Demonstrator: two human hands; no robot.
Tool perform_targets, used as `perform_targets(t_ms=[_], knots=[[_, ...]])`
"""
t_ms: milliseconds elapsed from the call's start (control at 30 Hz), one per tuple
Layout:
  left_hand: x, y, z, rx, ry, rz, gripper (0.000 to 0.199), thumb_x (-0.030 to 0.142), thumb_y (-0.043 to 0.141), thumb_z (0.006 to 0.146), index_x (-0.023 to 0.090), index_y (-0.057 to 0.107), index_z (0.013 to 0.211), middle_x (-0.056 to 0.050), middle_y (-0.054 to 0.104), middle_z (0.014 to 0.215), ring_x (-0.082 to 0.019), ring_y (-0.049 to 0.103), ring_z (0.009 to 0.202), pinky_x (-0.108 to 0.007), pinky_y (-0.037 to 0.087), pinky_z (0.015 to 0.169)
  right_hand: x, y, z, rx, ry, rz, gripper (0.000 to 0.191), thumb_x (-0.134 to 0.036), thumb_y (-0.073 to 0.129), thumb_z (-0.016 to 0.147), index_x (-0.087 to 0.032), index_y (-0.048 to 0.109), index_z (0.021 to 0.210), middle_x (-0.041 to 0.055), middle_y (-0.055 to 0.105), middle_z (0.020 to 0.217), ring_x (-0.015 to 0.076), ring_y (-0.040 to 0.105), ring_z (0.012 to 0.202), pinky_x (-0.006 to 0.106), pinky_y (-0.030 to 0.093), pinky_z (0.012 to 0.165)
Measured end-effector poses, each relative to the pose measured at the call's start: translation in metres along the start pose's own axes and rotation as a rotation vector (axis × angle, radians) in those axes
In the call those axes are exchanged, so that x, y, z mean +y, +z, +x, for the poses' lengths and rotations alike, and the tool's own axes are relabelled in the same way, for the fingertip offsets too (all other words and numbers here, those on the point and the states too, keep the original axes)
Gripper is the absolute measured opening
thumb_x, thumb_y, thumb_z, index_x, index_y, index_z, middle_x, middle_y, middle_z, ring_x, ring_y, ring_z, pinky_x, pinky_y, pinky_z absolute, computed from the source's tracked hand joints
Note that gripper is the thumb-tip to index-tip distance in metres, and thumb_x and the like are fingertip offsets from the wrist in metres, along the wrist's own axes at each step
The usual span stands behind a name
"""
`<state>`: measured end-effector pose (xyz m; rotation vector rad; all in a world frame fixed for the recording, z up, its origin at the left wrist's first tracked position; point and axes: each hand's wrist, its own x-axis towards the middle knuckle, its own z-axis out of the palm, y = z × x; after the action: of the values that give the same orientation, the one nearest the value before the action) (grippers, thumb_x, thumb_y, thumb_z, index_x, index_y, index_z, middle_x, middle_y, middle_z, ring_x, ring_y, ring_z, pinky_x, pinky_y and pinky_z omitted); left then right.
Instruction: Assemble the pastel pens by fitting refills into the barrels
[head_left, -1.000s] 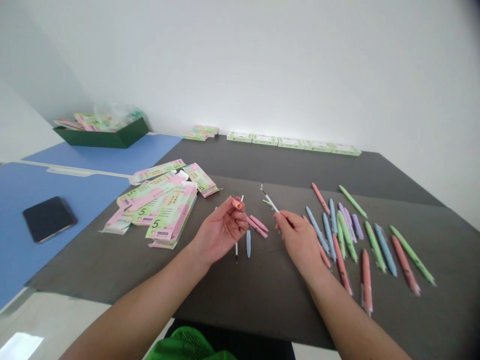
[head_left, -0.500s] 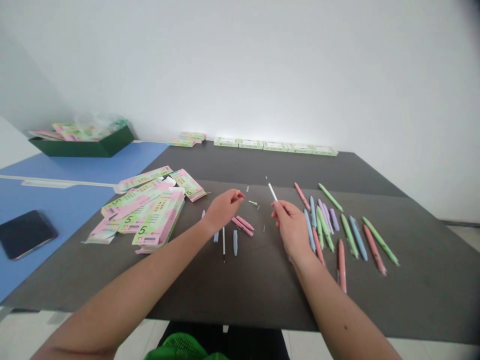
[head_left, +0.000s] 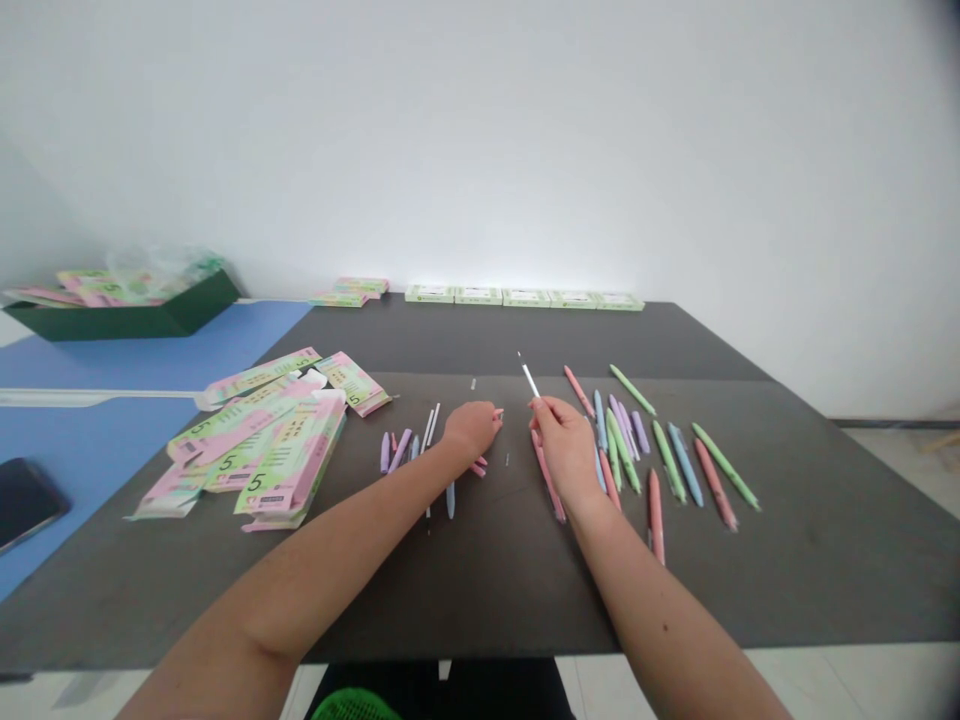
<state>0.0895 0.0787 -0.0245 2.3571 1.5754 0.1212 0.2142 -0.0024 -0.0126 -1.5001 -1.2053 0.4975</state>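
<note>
My right hand (head_left: 561,440) is closed on a thin white pen refill (head_left: 529,378), its dark tip pointing up and away. My left hand (head_left: 472,430) is closed in a pinch over the table; something tiny shows at its fingertips, too small to name. Under and beside it lie pink pen parts (head_left: 478,466), a blue pen barrel (head_left: 451,500), white refills (head_left: 429,430) and purple pen parts (head_left: 400,450). Close by my right hand is a red pen (head_left: 549,478), partly hidden by the wrist. Several green pens (head_left: 669,462), with red, blue and purple ones, lie to the right.
Pink and green cartons (head_left: 292,455) are piled on the left of the dark table (head_left: 480,590). Flat boxes (head_left: 525,298) line the back edge by the wall. A green tray (head_left: 112,322) with cartons and plastic, and a phone (head_left: 28,502), rest on the blue surface.
The view has shifted, and the table items appear further left. My left hand has moved to where small green pieces lay, and these no longer show. My right hand still holds the refill.
</note>
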Motion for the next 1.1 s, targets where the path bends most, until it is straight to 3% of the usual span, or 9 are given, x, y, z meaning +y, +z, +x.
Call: perform_targets(t_ms=[367,533,700,967,1100], knots=[[0.002,-0.004,0.002,0.056,0.009,0.022,0.034,0.036,0.042,0.090,0.016,0.068,0.101,-0.013,0.071,0.099,-0.021,0.067,0.094,-0.028,0.048,0.083,0.003,0.002,0.003,0.013,0.016,0.007,0.037,-0.046,0.043,0.085,-0.018,0.066,0.077,0.0015,0.061,0.065,0.0150,0.051,0.059,0.026,0.035,0.057],[0.010,0.002,0.011,0.041,0.005,0.010,0.038,0.035,0.039,0.092,0.014,0.070,0.094,-0.016,0.071,0.090,-0.023,0.069,0.084,-0.031,0.051,0.078,0.006,0.003,0.003,0.012,0.030,0.004,0.036,-0.046,0.044,0.085,-0.018,0.066,0.078,0.0006,0.060,0.065,0.0153,0.052,0.059,0.026,0.035,0.057],[0.010,0.006,0.013,0.031,-0.019,-0.047,0.041,0.035,0.037,0.092,0.012,0.070,0.087,-0.018,0.071,0.087,-0.024,0.068,0.088,-0.033,0.050,0.081,0.008,0.003,0.004,0.017,0.037,-0.009,0.037,-0.046,0.044,0.085,-0.018,0.066,0.076,0.0006,0.061,0.065,0.0145,0.050,0.056,0.026,0.034,0.055],[0.011,0.001,0.014,0.013,-0.064,-0.335,0.029,0.032,0.050,0.086,0.013,0.068,0.072,-0.018,0.069,0.085,-0.027,0.065,0.097,-0.035,0.047,0.087,0.010,0.004,0.006,0.032,0.065,0.045,0.037,-0.046,0.046,0.083,-0.017,0.068,0.080,0.0004,0.060,0.062,0.0135,0.049,0.051,0.026,0.035,0.053],[0.005,-0.014,0.000,-0.016,-0.080,-0.637,0.018,0.030,0.063,0.077,0.017,0.065,0.065,-0.009,0.065,0.068,-0.023,0.065,0.079,-0.033,0.049,0.078,0.009,0.004,0.007,0.026,0.133,0.128,0.034,-0.045,0.051,0.081,-0.017,0.069,0.081,-0.0040,0.049,0.047,0.0127,0.045,0.046,0.025,0.032,0.050]])
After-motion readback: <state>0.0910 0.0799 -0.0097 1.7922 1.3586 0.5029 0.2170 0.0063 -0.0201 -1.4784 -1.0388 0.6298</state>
